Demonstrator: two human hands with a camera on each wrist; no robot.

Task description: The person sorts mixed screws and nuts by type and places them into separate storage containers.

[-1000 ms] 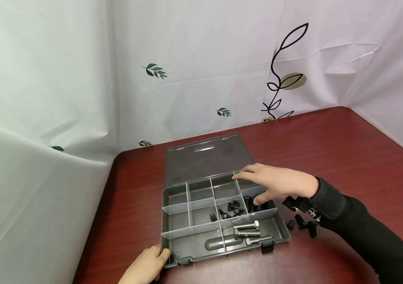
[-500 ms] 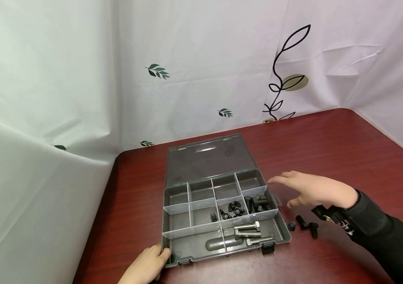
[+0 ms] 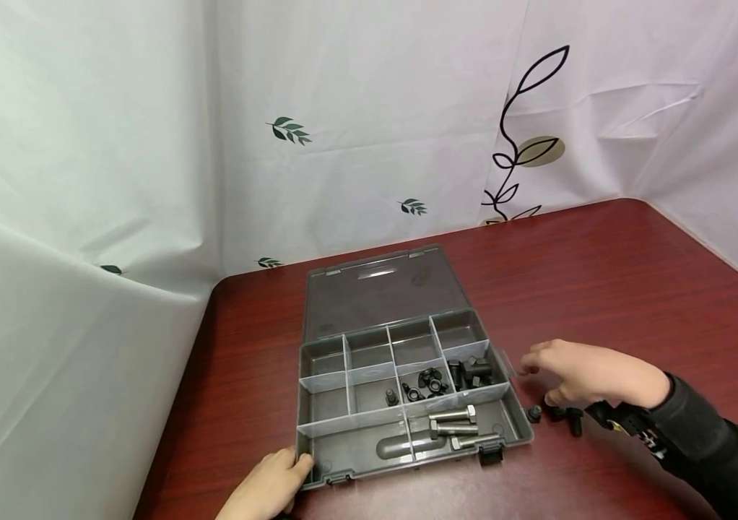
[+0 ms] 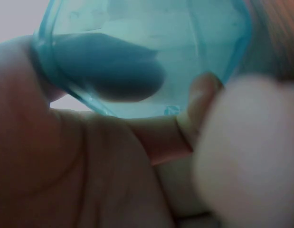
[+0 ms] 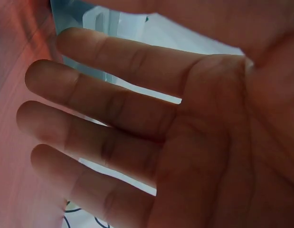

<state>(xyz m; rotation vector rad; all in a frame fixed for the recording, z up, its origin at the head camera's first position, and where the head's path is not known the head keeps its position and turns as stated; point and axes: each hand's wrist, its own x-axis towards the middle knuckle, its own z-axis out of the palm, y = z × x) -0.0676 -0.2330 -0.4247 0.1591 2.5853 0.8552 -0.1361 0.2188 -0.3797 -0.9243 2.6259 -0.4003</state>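
Note:
A grey translucent compartment box (image 3: 343, 449) lies with its lid folded back on the table. My left hand (image 3: 268, 479) grips its front left corner, thumb over the rim; in the left wrist view a finger shows through the clear wall. My right hand (image 3: 596, 372) hovers right of the box with nothing in it, fingers spread in the right wrist view. Beneath and beside it lie black bolts (image 3: 575, 422), one partly hidden by the thumb, and another black bolt (image 3: 534, 414) near the box. Silver hex bolts (image 3: 453, 428) fill part of the front compartment.
Black bolts (image 3: 476, 370) occupy the middle row's right compartment; small black fasteners (image 3: 434, 384) sit beside them, and a lone black bolt (image 3: 391, 397) further left. The lid (image 3: 382, 296) lies flat behind. White curtains (image 3: 356, 130) border the red table (image 3: 609, 289).
My right hand has moved from above the box's right compartments out to the right, then down toward the loose black bolts. The left hand keeps its grip on the corner.

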